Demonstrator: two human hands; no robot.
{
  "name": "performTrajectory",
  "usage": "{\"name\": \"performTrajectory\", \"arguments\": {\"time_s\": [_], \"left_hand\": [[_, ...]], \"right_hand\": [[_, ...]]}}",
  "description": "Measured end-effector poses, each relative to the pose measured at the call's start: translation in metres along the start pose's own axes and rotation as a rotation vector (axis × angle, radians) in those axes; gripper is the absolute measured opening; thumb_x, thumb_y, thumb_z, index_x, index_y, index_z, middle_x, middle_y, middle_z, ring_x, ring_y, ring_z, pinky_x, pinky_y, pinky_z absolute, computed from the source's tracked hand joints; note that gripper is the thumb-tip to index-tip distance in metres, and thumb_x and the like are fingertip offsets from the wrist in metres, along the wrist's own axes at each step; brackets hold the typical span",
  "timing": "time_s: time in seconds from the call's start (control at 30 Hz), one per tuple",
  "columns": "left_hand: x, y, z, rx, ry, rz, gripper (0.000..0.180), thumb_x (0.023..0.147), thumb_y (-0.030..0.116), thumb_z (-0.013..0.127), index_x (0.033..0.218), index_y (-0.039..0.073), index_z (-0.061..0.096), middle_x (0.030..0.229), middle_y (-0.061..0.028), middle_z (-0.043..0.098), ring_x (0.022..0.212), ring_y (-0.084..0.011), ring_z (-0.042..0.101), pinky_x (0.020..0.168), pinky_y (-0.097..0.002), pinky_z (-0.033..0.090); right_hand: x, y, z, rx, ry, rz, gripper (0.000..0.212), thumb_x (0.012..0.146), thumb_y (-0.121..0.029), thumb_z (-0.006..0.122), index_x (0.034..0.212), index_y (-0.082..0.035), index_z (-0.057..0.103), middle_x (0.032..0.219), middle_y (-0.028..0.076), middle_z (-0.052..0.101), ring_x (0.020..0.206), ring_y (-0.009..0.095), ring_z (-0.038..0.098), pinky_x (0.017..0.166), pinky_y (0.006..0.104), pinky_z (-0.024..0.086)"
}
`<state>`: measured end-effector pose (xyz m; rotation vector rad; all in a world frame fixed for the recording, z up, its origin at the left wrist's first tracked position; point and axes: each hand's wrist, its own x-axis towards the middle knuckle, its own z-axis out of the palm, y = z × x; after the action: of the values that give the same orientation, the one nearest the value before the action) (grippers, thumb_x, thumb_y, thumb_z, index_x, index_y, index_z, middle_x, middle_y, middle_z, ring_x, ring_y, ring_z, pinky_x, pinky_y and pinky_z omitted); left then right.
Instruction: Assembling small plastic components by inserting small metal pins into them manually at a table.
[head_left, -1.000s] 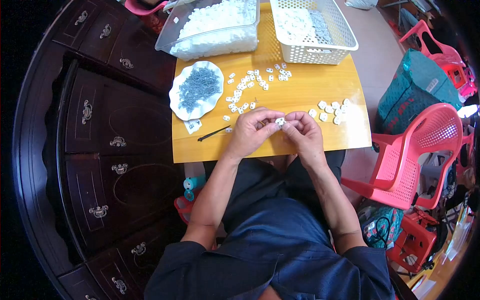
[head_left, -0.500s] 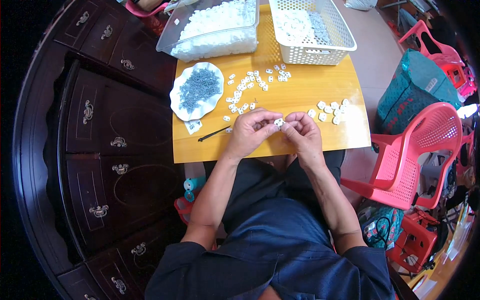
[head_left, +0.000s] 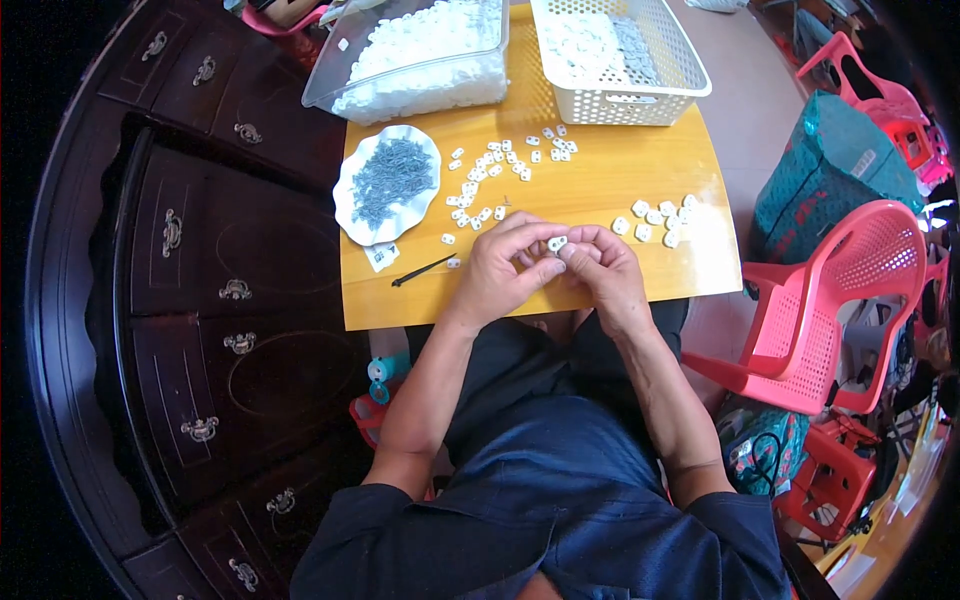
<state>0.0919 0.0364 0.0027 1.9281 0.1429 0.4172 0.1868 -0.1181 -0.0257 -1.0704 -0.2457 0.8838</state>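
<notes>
Pinched between my two hands, above the near part of the table, is a small white plastic piece [head_left: 557,243] with dark holes. My left hand [head_left: 503,264] grips it from the left with thumb and index finger. From the right, the thumb and fingers of my right hand [head_left: 606,272] close on it too. Whether a screw is in the piece is too small to tell. Several similar two-holed pieces [head_left: 495,171] lie scattered beyond my left hand. Another group of white pieces [head_left: 643,232] lies to the right of my right hand.
A wavy white dish [head_left: 348,200] holds dark screws [head_left: 393,180]. Near it lies a thin black stick-like tool [head_left: 424,270]. At the back stand a clear bin [head_left: 440,60] of white pieces and a perforated basket [head_left: 632,108]. A pink chair [head_left: 800,345] is at right, dark drawers [head_left: 250,245] at left.
The white piece has turned slightly between my fingertips, and both hands still hold it. The whole view has shifted a little.
</notes>
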Motion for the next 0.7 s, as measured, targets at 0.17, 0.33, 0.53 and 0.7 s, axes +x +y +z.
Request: {"name": "performTrajectory", "arguments": {"time_s": [0.17,0.33,0.53,0.7], "left_hand": [[0.0,0.009,0.008,0.135,0.066,0.04,0.042,0.079,0.002,0.082,0.12,0.003,0.072,0.106,-0.0072,0.069,0.087,-0.0144,0.066,0.074,-0.0267,0.055],[0.0,0.007,0.013,0.396,0.147,0.219,0.043,0.078,0.003,0.083,0.119,0.004,0.072,0.111,-0.0109,0.07,0.093,-0.0214,0.07,0.078,-0.0325,0.058],[-0.003,0.0,0.014,0.382,0.202,0.212,0.039,0.08,0.003,0.082,0.117,0.005,0.072,0.109,-0.0102,0.07,0.093,-0.0221,0.071,0.074,-0.032,0.059],[-0.003,0.002,0.014,0.354,0.186,0.194,0.033,0.081,0.001,0.081,0.112,0.004,0.072,0.107,-0.009,0.07,0.088,-0.0203,0.07,0.07,-0.0295,0.057]], "right_hand": [[0.0,0.003,0.002,0.047,0.056,-0.04,0.016,0.099,-0.009,0.068,0.114,-0.004,0.064,0.099,0.004,0.074,0.081,0.006,0.065,0.071,0.0199,0.05],[-0.002,-0.001,0.008,0.062,0.092,-0.06,0.017,0.1,-0.01,0.067,0.116,-0.004,0.064,0.099,0.003,0.073,0.081,0.005,0.063,0.071,0.0185,0.048],[-0.003,0.002,0.01,0.08,0.069,-0.046,0.017,0.103,-0.011,0.063,0.118,-0.005,0.064,0.101,0.002,0.072,0.079,0.005,0.059,0.071,0.02,0.047],[-0.002,0.003,0.01,0.103,0.052,-0.043,0.016,0.106,-0.016,0.059,0.116,-0.005,0.064,0.1,0.002,0.071,0.08,0.005,0.06,0.073,0.0209,0.049]]}}
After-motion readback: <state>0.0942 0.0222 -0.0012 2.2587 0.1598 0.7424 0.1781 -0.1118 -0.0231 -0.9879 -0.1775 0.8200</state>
